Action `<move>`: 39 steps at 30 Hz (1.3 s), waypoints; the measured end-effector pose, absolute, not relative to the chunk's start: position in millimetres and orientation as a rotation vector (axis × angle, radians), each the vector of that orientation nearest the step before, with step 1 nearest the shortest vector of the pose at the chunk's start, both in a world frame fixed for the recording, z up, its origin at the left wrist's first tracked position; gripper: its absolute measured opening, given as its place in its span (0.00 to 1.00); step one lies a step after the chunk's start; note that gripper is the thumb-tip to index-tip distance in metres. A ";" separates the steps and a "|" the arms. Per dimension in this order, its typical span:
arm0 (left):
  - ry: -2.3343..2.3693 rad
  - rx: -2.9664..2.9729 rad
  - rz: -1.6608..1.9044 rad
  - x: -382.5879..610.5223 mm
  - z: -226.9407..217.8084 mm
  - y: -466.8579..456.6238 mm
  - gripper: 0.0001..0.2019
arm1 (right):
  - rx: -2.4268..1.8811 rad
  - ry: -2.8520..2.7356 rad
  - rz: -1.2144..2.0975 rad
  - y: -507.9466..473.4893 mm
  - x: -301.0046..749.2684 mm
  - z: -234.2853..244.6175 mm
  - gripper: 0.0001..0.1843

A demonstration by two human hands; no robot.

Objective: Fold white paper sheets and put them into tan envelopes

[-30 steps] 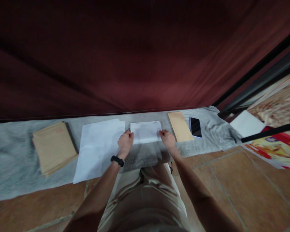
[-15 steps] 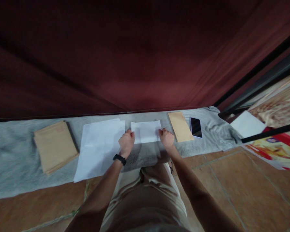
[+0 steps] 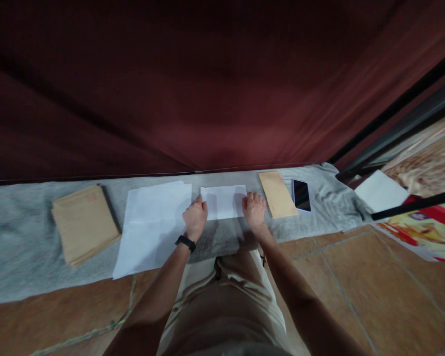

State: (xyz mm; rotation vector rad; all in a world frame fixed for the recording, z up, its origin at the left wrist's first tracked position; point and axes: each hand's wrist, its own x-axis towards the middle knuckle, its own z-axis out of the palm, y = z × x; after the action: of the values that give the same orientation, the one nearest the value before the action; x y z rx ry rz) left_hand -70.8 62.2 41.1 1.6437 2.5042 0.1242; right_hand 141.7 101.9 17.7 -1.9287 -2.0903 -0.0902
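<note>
A folded white sheet of paper lies between my hands on the grey cloth. My left hand, with a dark band on its wrist, is closed at the left edge of the paper, thumb near its side. At the opposite edge, my right hand has its fingers curled, the thumb side against the paper. Left of my left hand spreads a stack of white paper sheets. Just beyond my right hand lies a tan envelope.
A pile of brown envelopes is at the left on the grey cloth. A phone lies right of the tan envelope. A dark red curtain hangs behind; black bars and a colourful printed box are at right.
My right hand has shifted slightly left and its fingers have turned further forward at the paper's edge. My left hand stays almost in place at the other edge.
</note>
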 end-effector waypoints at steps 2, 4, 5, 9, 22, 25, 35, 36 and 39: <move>2.502 1.650 0.126 -70.9 41.0 62.2 0.19 | -1.824 -2.122 -0.087 101.8 134.7 17.2 0.18; 2.496 1.658 0.130 -70.8 41.6 61.8 0.19 | -1.700 -2.164 -0.033 101.3 126.8 14.4 0.20; 2.495 1.656 0.129 -70.6 42.1 61.5 0.19 | -1.640 -2.183 -0.001 100.9 123.1 11.9 0.21; 2.498 1.650 0.129 -69.9 43.1 60.4 0.19 | -1.517 -2.245 0.098 98.4 113.3 -1.7 0.26; 2.497 1.632 0.126 -70.3 43.5 60.7 0.19 | -1.572 -2.275 0.146 86.8 112.5 -19.8 0.29; 2.503 1.636 0.156 -70.2 46.1 57.7 0.20 | -1.587 -2.284 0.148 86.0 111.8 -18.5 0.29; 2.065 2.232 0.469 -35.5 28.8 56.0 0.25 | -1.574 -2.281 0.150 84.2 111.4 -13.7 0.29; 2.018 2.258 0.477 -31.2 23.5 58.2 0.26 | -1.566 -2.288 0.147 84.1 111.7 -13.5 0.28; 2.007 2.248 0.461 -25.0 7.3 64.8 0.27 | -1.558 -2.290 0.140 84.2 111.9 -14.4 0.28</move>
State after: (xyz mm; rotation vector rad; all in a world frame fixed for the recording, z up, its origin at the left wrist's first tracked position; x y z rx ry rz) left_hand -25.0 64.8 7.3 2.2484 2.0068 0.4610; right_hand 111.9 84.2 -14.4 -1.5579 -2.2897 0.1396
